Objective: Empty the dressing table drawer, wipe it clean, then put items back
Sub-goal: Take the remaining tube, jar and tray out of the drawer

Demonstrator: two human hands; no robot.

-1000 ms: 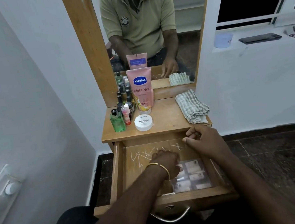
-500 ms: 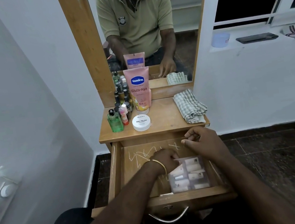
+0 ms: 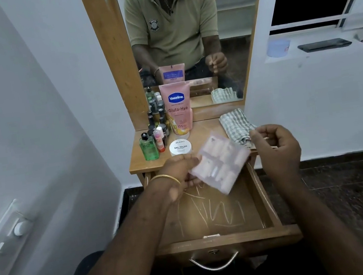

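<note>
The wooden drawer [image 3: 263,198] stands pulled out, its floor bare except for pale scratch marks. My left hand [image 3: 181,174] grips a clear plastic box of small pale items [image 3: 220,161] by its left edge and holds it above the drawer's back, near the table top. My right hand [image 3: 277,145] hovers right of the box with fingers curled; whether it pinches something small I cannot tell. A checked cloth [image 3: 236,127] lies on the table top [image 3: 205,131] at the right.
On the table top's left stand a pink Vaseline tube [image 3: 177,110], a white nail polish remover tub [image 3: 180,146], a green bottle [image 3: 148,146] and several small bottles [image 3: 158,117]. A mirror [image 3: 184,32] rises behind. A white wall [image 3: 32,111] is close on the left.
My left hand has lifted the clear box out of the drawer and up toward the table top. My right hand has risen off the drawer's right rim.
</note>
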